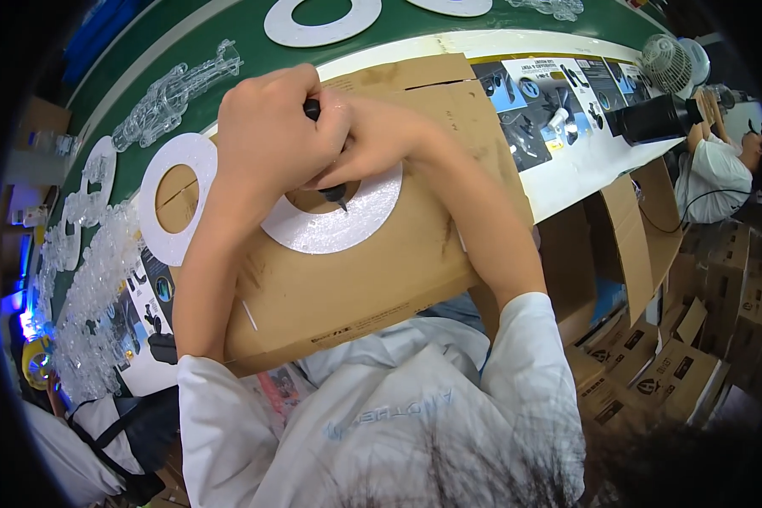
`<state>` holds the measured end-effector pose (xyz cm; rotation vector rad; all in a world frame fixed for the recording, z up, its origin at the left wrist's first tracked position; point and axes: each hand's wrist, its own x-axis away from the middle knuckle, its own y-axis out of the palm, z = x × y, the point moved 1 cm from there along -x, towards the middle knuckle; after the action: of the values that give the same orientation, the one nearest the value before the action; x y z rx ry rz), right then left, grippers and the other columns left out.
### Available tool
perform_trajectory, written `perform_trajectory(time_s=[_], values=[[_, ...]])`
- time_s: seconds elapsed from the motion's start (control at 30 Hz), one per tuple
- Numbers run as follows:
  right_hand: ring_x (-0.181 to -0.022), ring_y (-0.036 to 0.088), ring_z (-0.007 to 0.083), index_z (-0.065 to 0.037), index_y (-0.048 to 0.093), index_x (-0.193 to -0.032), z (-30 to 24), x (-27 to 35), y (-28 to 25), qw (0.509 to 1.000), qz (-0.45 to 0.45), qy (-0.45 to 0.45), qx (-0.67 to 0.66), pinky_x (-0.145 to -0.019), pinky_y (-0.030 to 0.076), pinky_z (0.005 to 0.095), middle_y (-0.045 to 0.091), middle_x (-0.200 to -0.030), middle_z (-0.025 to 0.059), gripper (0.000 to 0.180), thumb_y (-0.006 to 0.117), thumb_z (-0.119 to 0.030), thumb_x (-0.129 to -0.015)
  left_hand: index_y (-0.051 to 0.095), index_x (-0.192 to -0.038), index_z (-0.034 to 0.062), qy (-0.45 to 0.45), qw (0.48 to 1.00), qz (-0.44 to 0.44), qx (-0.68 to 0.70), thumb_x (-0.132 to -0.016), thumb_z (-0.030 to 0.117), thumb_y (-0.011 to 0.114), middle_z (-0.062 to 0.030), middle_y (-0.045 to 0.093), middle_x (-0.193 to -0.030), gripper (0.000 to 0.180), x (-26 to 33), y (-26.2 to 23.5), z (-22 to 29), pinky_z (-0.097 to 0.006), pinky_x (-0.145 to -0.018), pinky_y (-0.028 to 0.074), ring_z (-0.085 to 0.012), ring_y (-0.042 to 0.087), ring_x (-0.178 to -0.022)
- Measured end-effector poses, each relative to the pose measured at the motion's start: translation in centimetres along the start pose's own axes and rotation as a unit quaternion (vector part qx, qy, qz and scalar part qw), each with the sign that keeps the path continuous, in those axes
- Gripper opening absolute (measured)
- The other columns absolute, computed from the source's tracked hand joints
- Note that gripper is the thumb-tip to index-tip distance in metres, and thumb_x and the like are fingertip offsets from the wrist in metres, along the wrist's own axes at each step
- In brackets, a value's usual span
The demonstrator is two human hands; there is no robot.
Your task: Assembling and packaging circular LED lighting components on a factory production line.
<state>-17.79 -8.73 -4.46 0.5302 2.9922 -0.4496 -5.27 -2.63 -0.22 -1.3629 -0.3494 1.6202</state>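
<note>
My left hand (267, 131) is closed in a fist, pressed against my right hand (368, 140), and the two are clasped around a black tool with a pointed tip (334, 195). Its rounded black end pokes out by the left fingers; the grip between is hidden. The tip points down over the near part of a white ring (339, 227), apparently touching or just above it. My hands and wrists cover the ring's far side. Beneath it is a closed brown cardboard box (415, 254). A second white ring (154, 212) lies at the box's left edge.
Clear plastic pieces (93, 271) are heaped at the left, with more (173, 97) farther back. Another white ring (322, 32) lies on the green table (237, 24). Right are printed packages (550, 106), a black cylinder (656, 118), a fan (667, 63), cartons (673, 372) and a co-worker (715, 173).
</note>
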Motion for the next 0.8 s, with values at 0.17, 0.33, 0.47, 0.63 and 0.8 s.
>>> perform_trajectory(time_s=[0.17, 0.33, 0.47, 0.63, 0.8], values=[[-0.077, 0.062, 0.0136, 0.0, 0.055, -0.105, -1.3, 0.5, -0.7, 0.998, 0.007, -0.025, 0.049, -0.066, 0.05, 0.0278, 0.066, -0.085, 0.0056, 0.049, 0.082, -0.014, -0.066, 0.052, -0.055, 0.0013, 0.018, 0.999, 0.038, 0.024, -0.067, 0.019, 0.058, -0.0121, 0.051, -0.05, 0.022, -0.4, 0.1, 0.3, -0.036, -0.044, 0.042, -0.0283, 0.05, -0.043], [-0.072, 0.061, 0.0139, -0.001, 0.058, -0.096, -0.7, 0.7, -1.1, 0.996, 0.01, -0.039, 0.074, -0.062, 0.049, 0.0282, 0.065, -0.081, 0.005, 0.038, 0.08, -0.012, -0.067, 0.052, -0.053, 0.0012, 0.012, 0.999, 0.035, 0.032, -0.067, 0.018, 0.059, -0.0124, 0.05, -0.049, 0.023, -0.5, 0.6, 0.4, -0.036, -0.043, 0.042, -0.0278, 0.049, -0.041], [-0.071, 0.061, 0.0149, -0.001, 0.06, -0.09, -0.8, 0.5, -0.9, 0.998, 0.0, -0.028, 0.063, -0.06, 0.048, 0.0287, 0.065, -0.08, 0.0052, 0.031, 0.079, -0.012, -0.068, 0.053, -0.053, 0.0011, 0.016, 0.999, 0.034, 0.024, -0.067, 0.018, 0.059, -0.0126, 0.05, -0.048, 0.022, -0.4, 0.7, 0.1, -0.036, -0.043, 0.042, -0.0278, 0.049, -0.041], [-0.073, 0.061, 0.0148, -0.001, 0.061, -0.09, -0.6, 0.7, -1.0, 0.998, 0.0, -0.028, 0.048, -0.061, 0.048, 0.0285, 0.065, -0.082, 0.0055, 0.029, 0.078, -0.011, -0.069, 0.053, -0.054, 0.0007, 0.02, 0.999, 0.031, 0.031, -0.067, 0.017, 0.058, -0.0132, 0.05, -0.048, 0.022, -0.5, 0.9, 0.2, -0.036, -0.043, 0.042, -0.028, 0.049, -0.041], [-0.076, 0.062, 0.0155, -0.001, 0.062, -0.092, -0.3, 0.6, -1.0, 0.999, -0.006, -0.023, 0.034, -0.065, 0.05, 0.0286, 0.066, -0.085, 0.006, 0.029, 0.078, -0.01, -0.069, 0.053, -0.053, 0.0006, 0.015, 0.999, 0.027, 0.037, -0.067, 0.016, 0.058, -0.0135, 0.05, -0.048, 0.021, -0.5, 1.0, 0.1, -0.036, -0.043, 0.042, -0.0283, 0.048, -0.04]])
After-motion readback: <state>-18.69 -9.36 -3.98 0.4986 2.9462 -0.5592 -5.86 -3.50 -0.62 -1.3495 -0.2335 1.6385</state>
